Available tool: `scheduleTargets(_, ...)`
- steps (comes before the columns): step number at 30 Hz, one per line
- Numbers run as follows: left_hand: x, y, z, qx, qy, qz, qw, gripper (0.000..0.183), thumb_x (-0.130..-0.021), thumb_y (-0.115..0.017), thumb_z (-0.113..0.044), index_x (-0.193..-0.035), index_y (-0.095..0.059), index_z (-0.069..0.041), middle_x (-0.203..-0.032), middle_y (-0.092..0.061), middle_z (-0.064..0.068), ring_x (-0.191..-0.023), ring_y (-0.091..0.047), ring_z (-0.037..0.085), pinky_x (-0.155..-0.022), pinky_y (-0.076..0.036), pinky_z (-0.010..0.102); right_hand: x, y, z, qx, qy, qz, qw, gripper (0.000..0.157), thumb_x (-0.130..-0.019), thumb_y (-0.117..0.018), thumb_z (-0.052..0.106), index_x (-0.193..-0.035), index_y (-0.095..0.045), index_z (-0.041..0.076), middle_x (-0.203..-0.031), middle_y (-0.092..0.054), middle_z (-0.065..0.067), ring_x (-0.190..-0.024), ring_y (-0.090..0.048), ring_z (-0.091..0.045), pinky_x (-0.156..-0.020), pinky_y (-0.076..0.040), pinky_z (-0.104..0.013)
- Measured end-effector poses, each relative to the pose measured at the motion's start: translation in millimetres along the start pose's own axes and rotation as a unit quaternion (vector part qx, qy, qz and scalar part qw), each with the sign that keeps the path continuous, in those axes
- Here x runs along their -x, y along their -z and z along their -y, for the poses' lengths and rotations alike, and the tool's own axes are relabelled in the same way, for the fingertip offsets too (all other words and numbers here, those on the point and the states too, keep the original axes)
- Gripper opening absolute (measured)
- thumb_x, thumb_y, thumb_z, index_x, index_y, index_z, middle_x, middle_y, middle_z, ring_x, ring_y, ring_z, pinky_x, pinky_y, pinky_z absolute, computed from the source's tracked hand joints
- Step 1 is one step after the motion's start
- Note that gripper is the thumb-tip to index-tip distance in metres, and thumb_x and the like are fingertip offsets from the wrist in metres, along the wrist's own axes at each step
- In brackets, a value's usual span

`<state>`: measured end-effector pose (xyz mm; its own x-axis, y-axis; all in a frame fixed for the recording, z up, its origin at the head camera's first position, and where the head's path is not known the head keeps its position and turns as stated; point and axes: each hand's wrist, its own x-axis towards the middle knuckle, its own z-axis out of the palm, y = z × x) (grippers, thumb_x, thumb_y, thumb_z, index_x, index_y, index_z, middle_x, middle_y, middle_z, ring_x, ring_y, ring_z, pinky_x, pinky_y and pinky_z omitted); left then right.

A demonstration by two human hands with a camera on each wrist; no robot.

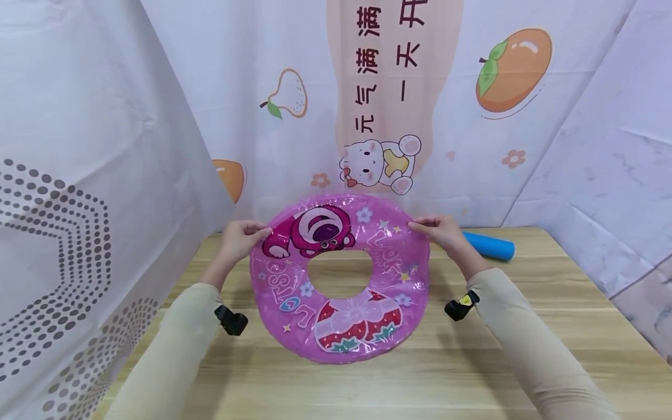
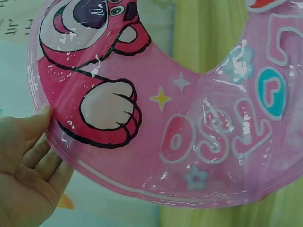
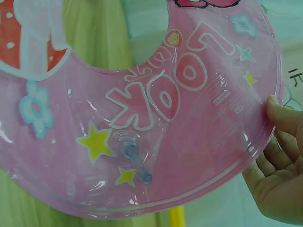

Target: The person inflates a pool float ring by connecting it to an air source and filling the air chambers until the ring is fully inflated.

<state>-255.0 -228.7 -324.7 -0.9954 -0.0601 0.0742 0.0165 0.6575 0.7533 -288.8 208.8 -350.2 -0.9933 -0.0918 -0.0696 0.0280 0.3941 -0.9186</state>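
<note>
A pink plastic swim ring [image 1: 283,291], printed with a bear, strawberries, stars and letters, hangs spread out above the table. It looks flat, with creases in the film. My left hand [image 1: 241,238] pinches its upper left edge between thumb and fingers; the left wrist view shows that thumb on the printed side near the bear's paw. At the upper right edge my right hand [image 1: 438,230] pinches the ring in the same way. A clear bluish air valve [image 3: 137,163] stands out near the yellow stars in the right wrist view.
On the wooden table [image 1: 336,391], a blue cylinder [image 1: 490,246] lies at the back right, behind the right wrist. A printed cloth [image 1: 294,41] hangs behind the table, and further cloth covers both sides. Small black cameras [image 1: 231,321] sit on the wrists.
</note>
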Motion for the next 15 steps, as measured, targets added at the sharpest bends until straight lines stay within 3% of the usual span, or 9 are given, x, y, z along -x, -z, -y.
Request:
scheduleTargets(5, -3.6, -12.9, 13.4, -0.002, 0.008, 0.009, 0.9999, 0.032, -0.096, -0.062, -0.021, -0.117, -0.067, 0.002, -0.116, -0.07, 0.025, -0.107, -0.068, 0.033, -0.084, -0.057, 0.029, -7.2, -6.7, -12.9, 0.03, -0.007, 0.004, 1.0, 0.048, -0.092, -0.069, 0.033, -0.125, -0.063, -0.002, -0.084, -0.071, 0.016, -0.085, -0.061, -0.002, -0.091, -0.052, -0.028)
scheduleTargets(9, -6.5, -21.0, 21.5, -0.003, 0.006, 0.004, 1.0, 0.032, -0.096, -0.061, -0.02, -0.118, -0.066, 0.003, -0.117, -0.069, 0.026, -0.108, -0.067, 0.036, -0.086, -0.058, 0.033, -13.1, -10.5, -23.8, 0.046, 0.003, 0.003, 0.999, 0.045, -0.093, -0.067, 0.029, -0.125, -0.063, -0.002, -0.102, -0.076, -0.005, -0.092, -0.064, -0.008, -0.099, -0.052, -0.038)
scheduleTargets(12, -9.3, -25.2, 25.9, 0.001, 0.008, 0.003, 1.0, 0.034, -0.096, -0.06, -0.019, -0.119, -0.064, 0.004, -0.118, -0.068, 0.027, -0.108, -0.067, 0.037, -0.087, -0.058, 0.035, -17.5, -14.5, -28.8, 0.05, 0.004, -0.003, 0.999, 0.042, -0.094, -0.066, 0.028, -0.124, -0.064, -0.001, -0.116, -0.073, -0.015, -0.096, -0.065, -0.012, -0.098, -0.052, -0.037)
scheduleTargets(15, -11.3, -28.8, 30.3, 0.003, 0.023, 0.008, 0.9997, 0.034, -0.097, -0.06, -0.02, -0.121, -0.064, 0.003, -0.118, -0.068, 0.026, -0.108, -0.067, 0.037, -0.086, -0.059, 0.033, -20.0, -17.9, -31.7, 0.061, -0.005, -0.005, 0.998, 0.043, -0.094, -0.065, 0.03, -0.124, -0.064, -0.001, -0.118, -0.071, -0.017, -0.098, -0.064, -0.014, -0.094, -0.053, -0.034)
